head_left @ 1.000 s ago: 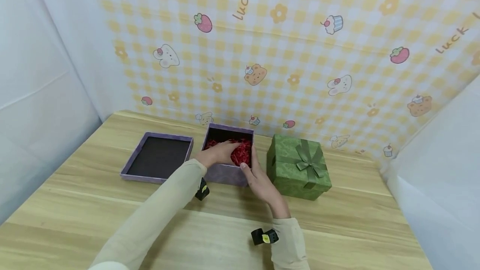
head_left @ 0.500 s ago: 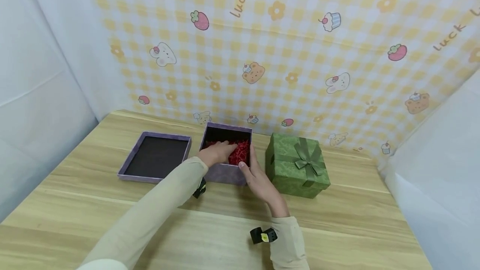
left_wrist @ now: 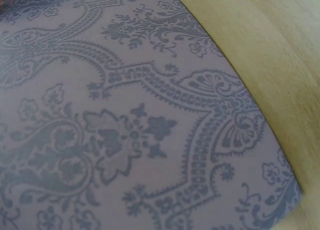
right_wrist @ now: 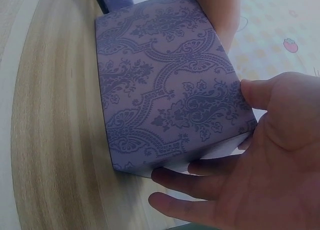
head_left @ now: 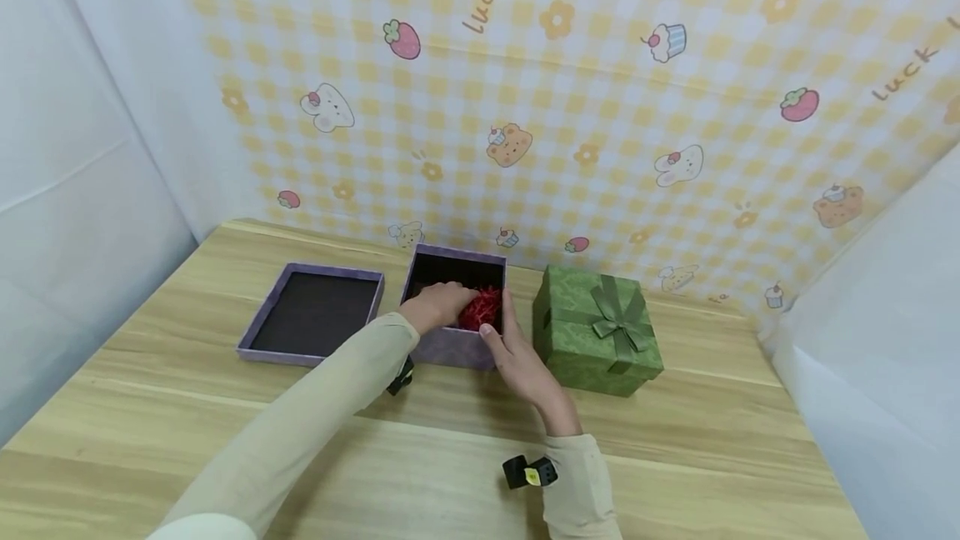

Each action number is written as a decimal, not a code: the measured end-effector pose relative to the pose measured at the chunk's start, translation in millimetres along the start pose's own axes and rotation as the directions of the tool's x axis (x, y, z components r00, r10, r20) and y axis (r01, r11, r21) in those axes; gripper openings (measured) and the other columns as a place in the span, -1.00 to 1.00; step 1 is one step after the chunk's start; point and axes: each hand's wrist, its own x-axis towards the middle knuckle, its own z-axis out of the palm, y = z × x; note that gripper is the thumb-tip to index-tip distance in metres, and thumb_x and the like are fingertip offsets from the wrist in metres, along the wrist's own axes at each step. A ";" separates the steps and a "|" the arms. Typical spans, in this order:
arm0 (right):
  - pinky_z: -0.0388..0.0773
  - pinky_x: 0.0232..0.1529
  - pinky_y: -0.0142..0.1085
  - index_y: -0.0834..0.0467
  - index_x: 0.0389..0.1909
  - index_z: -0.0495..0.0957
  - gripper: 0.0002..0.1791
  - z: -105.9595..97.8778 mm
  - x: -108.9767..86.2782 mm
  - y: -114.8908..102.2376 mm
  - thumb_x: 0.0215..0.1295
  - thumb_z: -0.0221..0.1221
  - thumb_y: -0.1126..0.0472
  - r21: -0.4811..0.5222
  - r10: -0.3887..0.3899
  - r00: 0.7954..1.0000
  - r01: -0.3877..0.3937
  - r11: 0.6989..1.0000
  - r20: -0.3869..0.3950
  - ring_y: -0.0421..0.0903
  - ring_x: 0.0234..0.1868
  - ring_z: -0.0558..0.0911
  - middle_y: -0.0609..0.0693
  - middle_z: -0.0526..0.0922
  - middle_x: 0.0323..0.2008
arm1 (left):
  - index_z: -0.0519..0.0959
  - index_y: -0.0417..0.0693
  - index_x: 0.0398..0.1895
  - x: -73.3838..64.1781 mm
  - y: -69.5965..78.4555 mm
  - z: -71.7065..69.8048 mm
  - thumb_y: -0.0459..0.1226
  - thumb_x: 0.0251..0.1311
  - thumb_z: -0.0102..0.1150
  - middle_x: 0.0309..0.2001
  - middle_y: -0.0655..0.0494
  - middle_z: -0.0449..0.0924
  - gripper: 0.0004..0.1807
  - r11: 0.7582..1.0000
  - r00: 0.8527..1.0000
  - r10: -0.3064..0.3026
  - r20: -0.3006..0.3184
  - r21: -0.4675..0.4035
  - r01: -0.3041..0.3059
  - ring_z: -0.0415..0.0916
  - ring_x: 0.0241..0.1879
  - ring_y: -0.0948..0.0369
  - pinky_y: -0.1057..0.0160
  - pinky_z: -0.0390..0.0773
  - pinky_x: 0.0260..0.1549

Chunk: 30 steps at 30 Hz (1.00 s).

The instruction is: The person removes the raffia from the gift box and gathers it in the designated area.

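A purple damask-patterned gift box (head_left: 453,348) stands lidless just above the centre of the head view, its black interior partly filled with red shredded paper (head_left: 482,309). The left hand (head_left: 437,307) comes in over the near rim from the lower left, its fingers down in the shreds and largely hidden, so whether they grip anything cannot be told. The right hand (head_left: 522,363) steadies the box at its near right corner: the thumb touches the near wall by the rim, and the extended fingers lie along the right side. To the left of the box, the purple-edged lid (head_left: 311,315) lies with its black inside up, partly hidden by the left sleeve (head_left: 300,432). To the right, just beside the right hand, sits a green gift box (head_left: 592,358), closed and topped with a dark green bow (head_left: 621,326). All rest on a wood-grain bench (head_left: 442,473). A yellow-checked cloth (head_left: 450,107) printed with strawberries, cupcakes, bears and "luck" hangs across the upper frame. A small black device (head_left: 530,472) shows by the right sleeve (head_left: 579,482) at lower right. In the left wrist view, the damask wall fills most of the frame, with bench along the upper right.
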 end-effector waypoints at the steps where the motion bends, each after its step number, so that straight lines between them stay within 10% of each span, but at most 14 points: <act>1: -0.11 0.32 0.00 0.13 0.44 -0.47 -0.28 -0.1 -0.2 -0.3 0.51 -0.25 0.05 -0.002 0.003 1.000 -0.003 1.000 0.001 0.07 0.41 -0.18 0.13 -0.34 0.44 | 0.46 -0.01 0.17 0.1 0.0 0.1 -0.28 0.21 0.17 -0.01 -0.11 0.52 -0.58 1.000 1.000 0.002 -0.001 -0.001 -0.002 0.46 -0.01 -0.05 -0.02 0.48 -0.12; 16: -0.12 0.32 0.01 0.14 0.44 -0.46 -0.28 0.4 -0.2 -0.1 0.51 -0.26 0.05 -0.002 -0.001 1.000 0.001 1.000 0.005 0.06 0.42 -0.20 0.13 -0.36 0.44 | 0.39 0.04 0.25 -2.9 -3.9 -2.9 -0.28 0.16 0.24 0.07 -0.08 0.48 -0.46 0.998 0.997 0.008 -0.075 0.066 -0.004 0.44 0.02 -0.03 -0.05 0.48 -0.12; 30: -0.10 0.33 -0.03 0.12 0.44 -0.47 -0.26 0.5 0.5 -0.4 0.50 -0.28 -0.03 -0.004 0.014 1.000 -0.014 1.000 0.001 0.06 0.41 -0.17 0.14 -0.34 0.44 | 0.33 -0.04 0.30 -13.4 3.4 -41.2 -0.34 0.05 0.30 0.12 -0.11 0.44 -0.32 0.990 0.991 0.061 -0.123 0.135 -0.044 0.42 0.05 -0.07 -0.08 0.49 -0.13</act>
